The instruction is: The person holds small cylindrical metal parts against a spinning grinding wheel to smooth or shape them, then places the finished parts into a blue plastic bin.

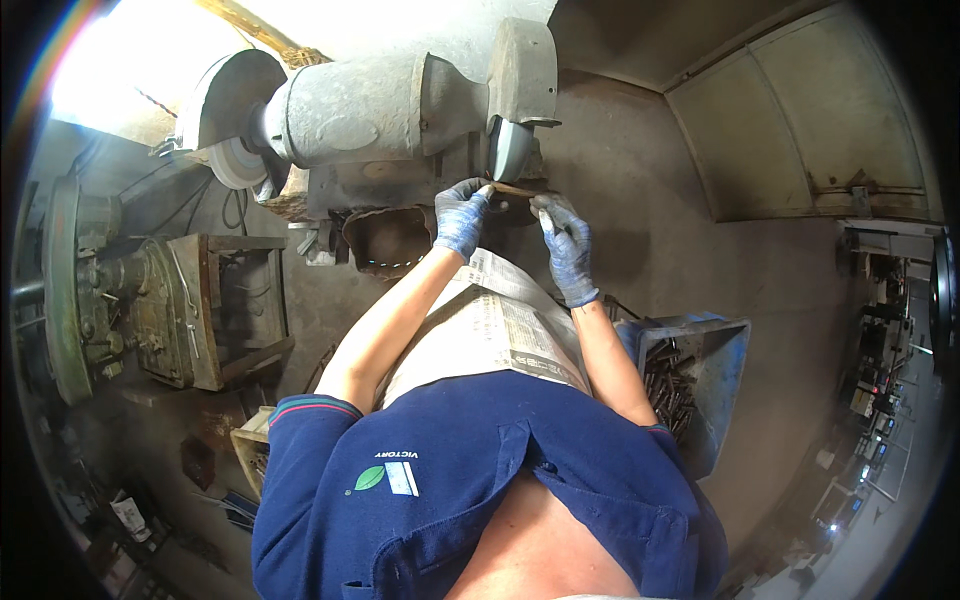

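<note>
A bench grinder (pixel 360 105) with a grey motor housing stands in front of me. Its right wheel (pixel 511 150) shows below the guard (pixel 525 72). Just under that wheel, a thin brownish metal strip (pixel 512 189) lies crosswise between my hands. My left hand (pixel 463 215), in a blue and grey work glove, pinches the strip's left end. Gloved the same way, my right hand (pixel 566 245) is closed at the strip's right end. Whether the strip touches the wheel I cannot tell.
A white wheel (pixel 235 163) sits at the grinder's left end. Below the motor is a rusty open container (pixel 390 240). Right of me stands a blue bin (pixel 715 385) with many metal rods (pixel 668 385). Greenish machinery (pixel 110 290) fills the left, and large metal doors (pixel 800 110) the far right.
</note>
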`<state>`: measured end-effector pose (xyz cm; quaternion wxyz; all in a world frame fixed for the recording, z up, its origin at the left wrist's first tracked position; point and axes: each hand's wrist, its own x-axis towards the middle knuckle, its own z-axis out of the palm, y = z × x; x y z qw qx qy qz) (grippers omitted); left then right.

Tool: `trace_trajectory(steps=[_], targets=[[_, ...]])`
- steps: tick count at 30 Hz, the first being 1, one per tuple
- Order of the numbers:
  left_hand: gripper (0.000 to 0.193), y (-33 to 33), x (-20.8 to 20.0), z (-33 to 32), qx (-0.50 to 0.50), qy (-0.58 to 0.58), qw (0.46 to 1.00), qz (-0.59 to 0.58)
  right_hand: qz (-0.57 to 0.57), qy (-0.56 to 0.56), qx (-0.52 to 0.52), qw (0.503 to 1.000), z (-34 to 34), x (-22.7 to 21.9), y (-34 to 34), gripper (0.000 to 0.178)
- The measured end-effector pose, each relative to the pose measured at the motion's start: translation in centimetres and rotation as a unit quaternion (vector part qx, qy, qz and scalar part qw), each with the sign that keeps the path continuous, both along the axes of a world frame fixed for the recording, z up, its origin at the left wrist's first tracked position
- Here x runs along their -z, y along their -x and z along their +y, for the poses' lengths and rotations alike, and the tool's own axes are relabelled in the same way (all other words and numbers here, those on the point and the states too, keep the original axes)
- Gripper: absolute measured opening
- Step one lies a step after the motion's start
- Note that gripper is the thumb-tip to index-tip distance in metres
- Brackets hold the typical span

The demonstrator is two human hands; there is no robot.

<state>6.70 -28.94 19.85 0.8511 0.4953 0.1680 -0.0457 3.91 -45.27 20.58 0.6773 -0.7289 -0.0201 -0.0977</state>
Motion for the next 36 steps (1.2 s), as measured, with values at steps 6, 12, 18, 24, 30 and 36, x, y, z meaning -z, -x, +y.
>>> trace_trajectory(steps=[6,12,18,24,30,36], targets=[[0.008,-0.1,-0.1,2.1,-0.028,-0.062,0.997,0.033,0.027,0.0,-0.069,0.997,1.9,0.2,-0.9,0.018],[0.01,0.1,-0.2,4.0,-0.035,-0.078,0.996,0.014,-0.006,-0.047,-0.051,0.998,3.8,1.3,-1.3,0.013],[0.009,-0.3,-1.8,1.3,-0.013,-0.103,0.994,0.029,0.014,-0.045,-0.01,0.999,1.4,2.4,-1.4,0.011],[0.009,-1.0,0.2,-0.4,-0.01,-0.015,0.999,0.031,0.07,-0.027,-0.049,0.996,-1.0,1.9,-1.1,0.019],[0.008,-0.7,-0.6,1.8,-0.013,-0.1,0.993,0.067,0.073,-0.067,-0.083,0.992,1.1,2.7,-1.5,0.021],[0.009,-0.8,0.7,3.8,-0.042,-0.069,0.995,0.053,0.098,-0.142,-0.11,0.979,3.2,2.8,-1.5,0.023]])
